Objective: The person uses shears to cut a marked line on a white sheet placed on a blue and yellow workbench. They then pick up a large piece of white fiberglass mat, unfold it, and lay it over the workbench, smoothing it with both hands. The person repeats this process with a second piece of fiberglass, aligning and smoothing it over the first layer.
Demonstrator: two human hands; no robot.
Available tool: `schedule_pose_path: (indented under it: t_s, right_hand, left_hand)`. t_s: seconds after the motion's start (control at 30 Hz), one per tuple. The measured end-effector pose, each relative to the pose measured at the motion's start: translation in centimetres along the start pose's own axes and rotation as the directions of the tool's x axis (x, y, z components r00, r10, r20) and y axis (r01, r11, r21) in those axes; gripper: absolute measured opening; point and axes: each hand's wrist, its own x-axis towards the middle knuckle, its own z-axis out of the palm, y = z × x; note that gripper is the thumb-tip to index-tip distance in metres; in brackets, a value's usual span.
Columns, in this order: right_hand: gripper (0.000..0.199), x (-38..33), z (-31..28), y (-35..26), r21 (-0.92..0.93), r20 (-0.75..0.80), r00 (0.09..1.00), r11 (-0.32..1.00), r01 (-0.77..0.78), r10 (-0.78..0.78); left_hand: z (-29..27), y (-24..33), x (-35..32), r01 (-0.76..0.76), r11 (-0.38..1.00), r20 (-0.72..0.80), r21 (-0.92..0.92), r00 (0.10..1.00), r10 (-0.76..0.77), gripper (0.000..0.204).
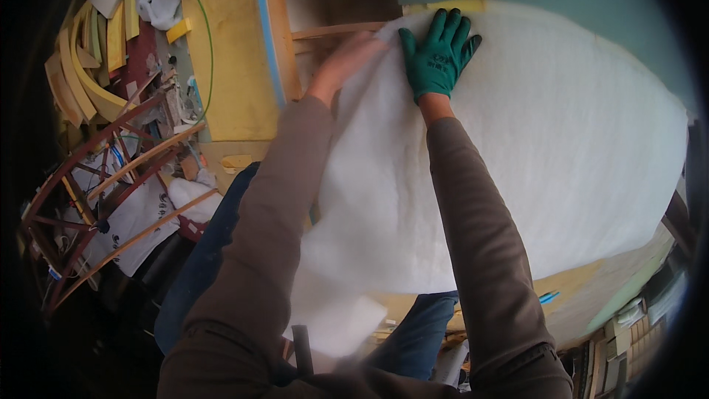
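Observation:
A large sheet of white batting (561, 148) lies spread in front of me and hangs down toward my legs. My right hand (439, 58), in a green work glove with dark fingertips, rests flat on it near the far edge, fingers spread. At the sheet's far left edge is my bare left hand (347, 66); motion smears its fingers, so I cannot tell whether they grip the batting. Just beyond that hand, a wooden frame (279, 37) with a blue strip along it borders an open hollow. A strip of yellow foam (447, 6) shows past the batting's far edge.
Yellow foam sheeting (229, 81) lies left of the frame, with a green cord (211, 52) across it. Curved foam offcuts (96, 81) are heaped at far left, above a dark red frame (74, 162). Wooden pieces (628, 347) stand at lower right.

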Motion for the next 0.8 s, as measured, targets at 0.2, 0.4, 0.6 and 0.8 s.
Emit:
schedule_pose_path:
  t_s: [0.2, 0.4, 0.6, 0.8]
  right_hand:
    - [0.085, 0.2, 0.6, 0.4, -0.049, 0.030, 0.999, 0.999, -0.011, 0.013]
    - [0.083, 0.0, 0.9, 0.7, 0.041, -0.037, 0.999, 0.999, -0.004, 0.005]
    - [0.083, 0.4, 0.3, 0.0, 0.010, -0.018, 1.000, 1.000, -0.015, 0.015]
    - [0.079, 0.3, 0.7, 0.0, -0.006, -0.091, 0.996, 1.000, 0.020, -0.020]
  left_hand:
    - [5.8, 4.5, 0.4, -0.119, 0.992, -0.070, -0.047, 0.991, 0.116, 0.088]
    - [4.7, 1.9, 1.6, -0.141, 0.973, -0.163, 0.184, 0.972, 0.171, 0.061]
    - [4.0, 4.7, -3.3, -0.176, 0.888, 0.004, 0.424, 0.981, 0.193, 0.044]
    - [5.9, 3.2, -14.9, -0.118, 0.943, 0.085, 0.311, 0.992, 0.096, 0.045]
